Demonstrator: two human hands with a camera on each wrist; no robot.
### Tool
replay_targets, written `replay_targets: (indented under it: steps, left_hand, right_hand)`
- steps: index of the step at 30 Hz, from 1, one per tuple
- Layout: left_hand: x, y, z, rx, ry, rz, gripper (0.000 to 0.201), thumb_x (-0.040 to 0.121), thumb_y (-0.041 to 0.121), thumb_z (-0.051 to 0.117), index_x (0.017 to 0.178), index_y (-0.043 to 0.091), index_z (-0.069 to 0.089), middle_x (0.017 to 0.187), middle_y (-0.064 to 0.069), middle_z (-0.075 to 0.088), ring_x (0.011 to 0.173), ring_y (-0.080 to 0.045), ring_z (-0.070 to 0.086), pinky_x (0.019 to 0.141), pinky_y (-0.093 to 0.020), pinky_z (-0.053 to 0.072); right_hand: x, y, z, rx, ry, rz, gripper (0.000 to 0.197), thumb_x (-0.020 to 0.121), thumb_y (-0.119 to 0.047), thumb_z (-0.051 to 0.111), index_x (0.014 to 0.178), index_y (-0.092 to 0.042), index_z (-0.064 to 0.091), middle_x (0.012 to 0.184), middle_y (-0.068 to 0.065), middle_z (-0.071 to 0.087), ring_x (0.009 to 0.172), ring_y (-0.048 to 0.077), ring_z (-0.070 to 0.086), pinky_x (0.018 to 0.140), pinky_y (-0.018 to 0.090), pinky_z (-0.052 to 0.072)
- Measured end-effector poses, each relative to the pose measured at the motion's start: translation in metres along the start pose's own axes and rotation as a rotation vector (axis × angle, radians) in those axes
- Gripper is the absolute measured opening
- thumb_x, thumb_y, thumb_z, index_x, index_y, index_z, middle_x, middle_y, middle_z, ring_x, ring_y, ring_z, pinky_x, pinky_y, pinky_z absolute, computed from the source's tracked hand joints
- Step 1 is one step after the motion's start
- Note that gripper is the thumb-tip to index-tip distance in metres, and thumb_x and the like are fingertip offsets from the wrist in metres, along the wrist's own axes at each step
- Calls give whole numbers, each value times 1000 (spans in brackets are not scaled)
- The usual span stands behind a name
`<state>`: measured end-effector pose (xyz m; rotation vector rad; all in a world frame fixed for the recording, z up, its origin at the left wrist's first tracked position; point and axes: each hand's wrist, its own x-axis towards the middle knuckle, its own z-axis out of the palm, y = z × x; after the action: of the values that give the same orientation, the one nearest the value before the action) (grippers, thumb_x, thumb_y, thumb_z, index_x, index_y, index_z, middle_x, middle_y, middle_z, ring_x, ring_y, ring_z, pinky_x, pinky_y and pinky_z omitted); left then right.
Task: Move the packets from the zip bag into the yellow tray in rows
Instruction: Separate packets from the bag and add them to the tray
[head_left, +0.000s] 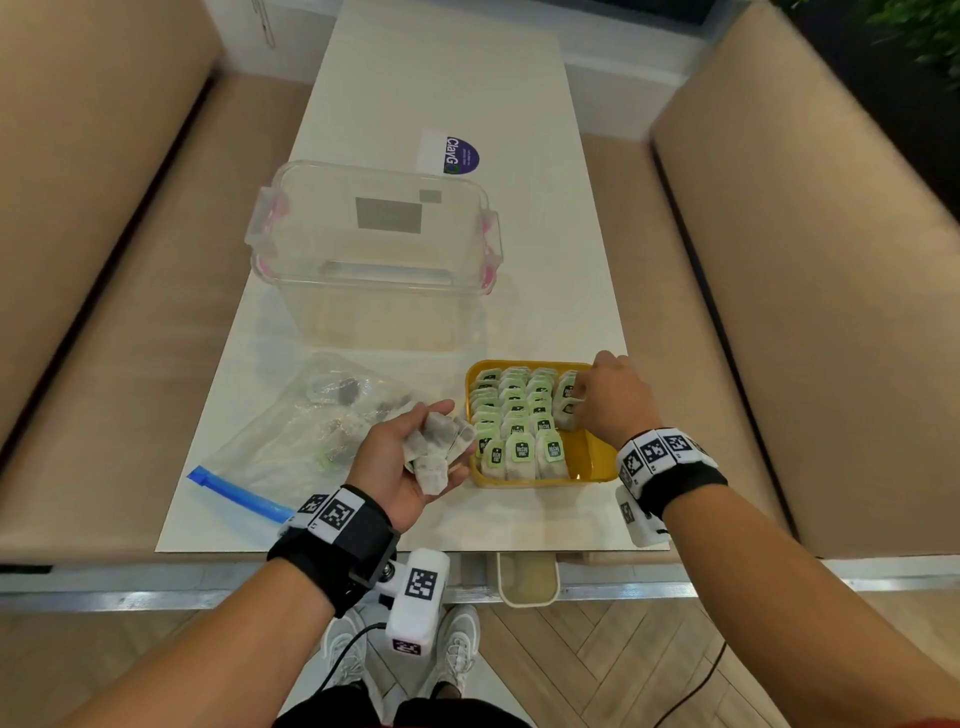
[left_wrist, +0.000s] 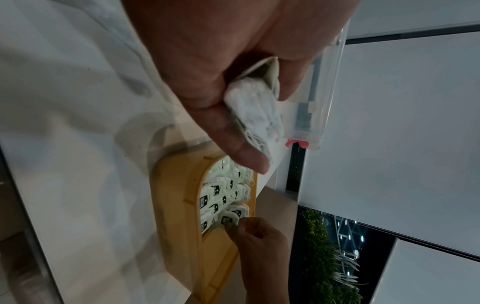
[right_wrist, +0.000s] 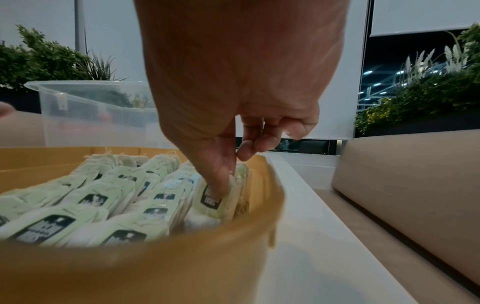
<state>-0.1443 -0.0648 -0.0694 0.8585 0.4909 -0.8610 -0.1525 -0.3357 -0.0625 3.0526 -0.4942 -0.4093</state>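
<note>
The yellow tray (head_left: 587, 457) sits at the table's front right, filled with rows of tea packets (head_left: 514, 415) bearing green tags. My right hand (head_left: 613, 400) reaches into the tray's right side; its thumb and fingers pinch a packet (right_wrist: 215, 201) standing in the rightmost row. My left hand (head_left: 410, 457) hovers palm-up just left of the tray and grips a bunch of white packets (head_left: 434, 452), also seen from the wrist as packets (left_wrist: 257, 111). The zip bag (head_left: 306, 431) lies flat to the left, clear with a blue seal, a few packets still inside.
A clear plastic tub (head_left: 374, 249) with pink latches stands behind the bag and tray. A purple sticker (head_left: 460, 156) lies farther back. Beige sofas (head_left: 831, 260) flank the narrow white table (head_left: 431, 78). A small bin (head_left: 527, 579) hangs under the front edge.
</note>
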Motion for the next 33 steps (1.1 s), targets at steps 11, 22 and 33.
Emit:
replay_targets:
  steps: [11, 22, 33]
  left_hand:
    - [5, -2, 1, -64, -32, -14, 33, 102, 36, 47, 117, 16, 68, 116, -11, 70, 106, -30, 68, 69, -35, 57]
    - [7, -5, 3, -207, -81, -16, 32, 103, 31, 45, 117, 10, 64, 87, -2, 73, 72, -20, 71, 64, -36, 60]
    - [3, -2, 0, -91, -84, -17, 45, 103, 34, 44, 137, 8, 57, 119, -19, 69, 94, -34, 71, 75, -45, 63]
  right_hand:
    - [-28, -24, -22, 417, 300, -222, 20, 81, -24, 72, 96, -17, 63, 100, -2, 48, 90, 19, 54, 74, 35, 49]
    - [-81, -93, -22, 255, 270, -894, 21, 77, -16, 71, 98, -20, 72, 100, 1, 59, 84, 26, 55, 64, 42, 48]
    - [-86, -79, -71, 591, 228, -724, 6, 86, -16, 71, 92, -14, 73, 77, -6, 63, 66, 5, 54, 62, 21, 45]
